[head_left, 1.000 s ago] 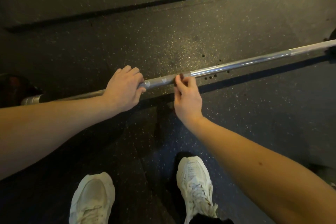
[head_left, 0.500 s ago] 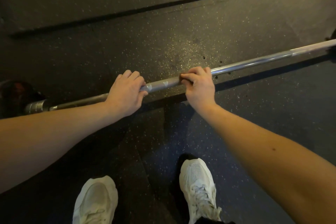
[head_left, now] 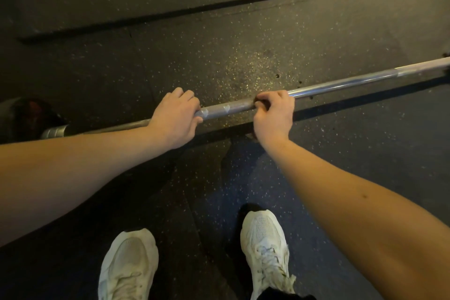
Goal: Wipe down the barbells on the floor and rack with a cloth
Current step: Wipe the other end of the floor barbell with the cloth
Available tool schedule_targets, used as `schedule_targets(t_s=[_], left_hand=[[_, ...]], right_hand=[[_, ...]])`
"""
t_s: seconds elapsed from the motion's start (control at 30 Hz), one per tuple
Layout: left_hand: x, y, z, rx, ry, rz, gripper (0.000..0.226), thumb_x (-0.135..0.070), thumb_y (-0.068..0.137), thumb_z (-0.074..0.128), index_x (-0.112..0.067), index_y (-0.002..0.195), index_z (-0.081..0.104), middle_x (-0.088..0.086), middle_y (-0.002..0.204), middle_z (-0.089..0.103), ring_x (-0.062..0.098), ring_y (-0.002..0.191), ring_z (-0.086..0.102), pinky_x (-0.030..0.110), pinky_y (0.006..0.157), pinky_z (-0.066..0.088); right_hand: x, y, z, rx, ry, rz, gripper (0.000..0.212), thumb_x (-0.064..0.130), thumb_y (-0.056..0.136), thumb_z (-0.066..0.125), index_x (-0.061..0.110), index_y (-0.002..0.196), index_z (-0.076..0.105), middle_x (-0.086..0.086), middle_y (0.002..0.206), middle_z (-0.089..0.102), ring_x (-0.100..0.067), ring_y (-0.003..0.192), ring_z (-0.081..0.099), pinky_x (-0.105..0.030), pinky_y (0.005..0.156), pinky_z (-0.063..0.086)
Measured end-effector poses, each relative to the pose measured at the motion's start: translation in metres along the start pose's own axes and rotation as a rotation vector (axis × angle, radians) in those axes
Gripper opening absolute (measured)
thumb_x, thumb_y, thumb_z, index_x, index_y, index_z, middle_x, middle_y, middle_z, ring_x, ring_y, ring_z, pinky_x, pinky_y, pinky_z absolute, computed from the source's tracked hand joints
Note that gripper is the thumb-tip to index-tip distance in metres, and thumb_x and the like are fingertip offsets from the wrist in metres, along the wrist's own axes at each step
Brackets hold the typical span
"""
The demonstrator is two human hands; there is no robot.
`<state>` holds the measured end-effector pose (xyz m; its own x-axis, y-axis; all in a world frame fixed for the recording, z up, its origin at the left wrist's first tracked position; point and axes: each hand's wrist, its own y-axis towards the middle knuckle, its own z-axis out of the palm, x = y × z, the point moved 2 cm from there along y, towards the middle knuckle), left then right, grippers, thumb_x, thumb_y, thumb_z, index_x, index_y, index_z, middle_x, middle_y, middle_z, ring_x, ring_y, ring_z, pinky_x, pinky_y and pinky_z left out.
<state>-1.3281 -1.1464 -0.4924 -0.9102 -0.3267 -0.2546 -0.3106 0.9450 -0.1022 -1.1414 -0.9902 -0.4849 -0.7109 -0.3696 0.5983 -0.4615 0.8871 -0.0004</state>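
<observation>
Head view, looking down at the floor [head_left: 243, 39]: black rubber with pale speckles, and a raised mat edge [head_left: 165, 16] crossing the top of frame.

The barbell [head_left: 230, 107] runs diagonally from lower left to the upper right edge. Its shaft casts a dark shadow on the floor on the person's side. The stretch between the hands is dull grey with a couple of pale marks. To the right of the right hand the shaft is shiny chrome. The sleeve collar [head_left: 54, 131] shows at the left end, next to a dark round shape [head_left: 26, 117] that is too dim to identify.

The left hand [head_left: 175, 117] is on the barbell overhand, fingers curled over the top and thumb tip showing at the near side. It grips the shaft. The forearm comes in from the left edge.

The right hand [head_left: 274, 114] is also overhand on the barbell, fingers wrapped round it and knuckles up. It grips close to where the grey section meets the chrome. A dark brownish bit [head_left: 258, 104] shows under its fingers, too small and dim to tell what it is.

The hands are near each other with a short bare stretch of shaft between them.

A few dark droplets [head_left: 277, 76] sit on the floor just beyond the shaft.

Two white sneakers are at the bottom, left shoe [head_left: 129, 265] and right shoe [head_left: 265, 243], toes pointing toward the barbell and well short of it.
</observation>
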Motion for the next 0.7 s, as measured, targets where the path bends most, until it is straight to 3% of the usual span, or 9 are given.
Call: schedule_targets(t_s=[0.13,0.23,0.33,0.4,0.57,0.7], left_hand=[[0.005,-0.002,0.001,0.013,-0.028,-0.011,0.033,-0.04,0.1,0.06,-0.02,0.126,0.063,-0.006,0.113,0.055,0.009,0.1,0.043,0.03,0.089,0.044],[0.005,-0.002,0.001,0.018,-0.06,-0.02,0.032,-0.04,0.099,0.061,-0.021,0.126,0.063,-0.007,0.111,0.053,0.01,0.1,0.043,0.03,0.089,0.044],[0.001,0.0,0.0,0.017,-0.072,-0.03,0.031,-0.037,0.099,0.062,-0.02,0.125,0.063,-0.005,0.113,0.056,0.012,0.102,0.046,0.036,0.093,0.048],[0.0,0.0,-0.002,0.012,-0.076,-0.033,0.03,-0.036,0.099,0.063,-0.019,0.124,0.064,-0.004,0.112,0.057,0.013,0.103,0.048,0.038,0.094,0.049],[0.004,-0.003,-0.001,-0.002,-0.027,-0.01,0.034,-0.041,0.098,0.062,-0.02,0.124,0.065,-0.006,0.111,0.058,0.01,0.101,0.046,0.035,0.093,0.048],[-0.002,-0.001,0.001,-0.023,0.046,0.006,0.042,-0.053,0.093,0.065,-0.021,0.121,0.065,-0.005,0.108,0.058,0.01,0.097,0.045,0.033,0.089,0.047]], right_hand=[[0.02,-0.028,0.021,0.126,0.061,-0.111,0.013,0.018,0.099,0.064,0.019,0.11,0.071,0.009,0.113,0.05,-0.006,0.109,0.045,-0.015,0.089,0.04],[0.007,-0.02,0.011,0.148,0.052,-0.14,0.016,0.019,0.098,0.066,0.018,0.113,0.072,0.009,0.114,0.05,-0.008,0.11,0.048,-0.017,0.094,0.043],[-0.007,-0.005,0.001,0.047,0.079,-0.009,0.013,0.021,0.098,0.065,0.021,0.11,0.071,0.008,0.113,0.05,-0.007,0.108,0.045,-0.023,0.098,0.044],[0.0,-0.01,0.006,0.016,0.08,0.031,0.011,0.02,0.099,0.064,0.02,0.108,0.07,0.008,0.112,0.05,-0.007,0.109,0.044,-0.02,0.094,0.041],[0.013,-0.031,0.019,0.148,0.092,-0.125,0.013,0.02,0.098,0.066,0.019,0.109,0.073,0.01,0.111,0.05,-0.007,0.108,0.048,-0.013,0.089,0.041],[-0.006,-0.008,0.002,0.051,0.09,0.036,0.013,0.022,0.098,0.066,0.023,0.11,0.072,0.009,0.112,0.051,-0.008,0.11,0.047,-0.013,0.089,0.034]])
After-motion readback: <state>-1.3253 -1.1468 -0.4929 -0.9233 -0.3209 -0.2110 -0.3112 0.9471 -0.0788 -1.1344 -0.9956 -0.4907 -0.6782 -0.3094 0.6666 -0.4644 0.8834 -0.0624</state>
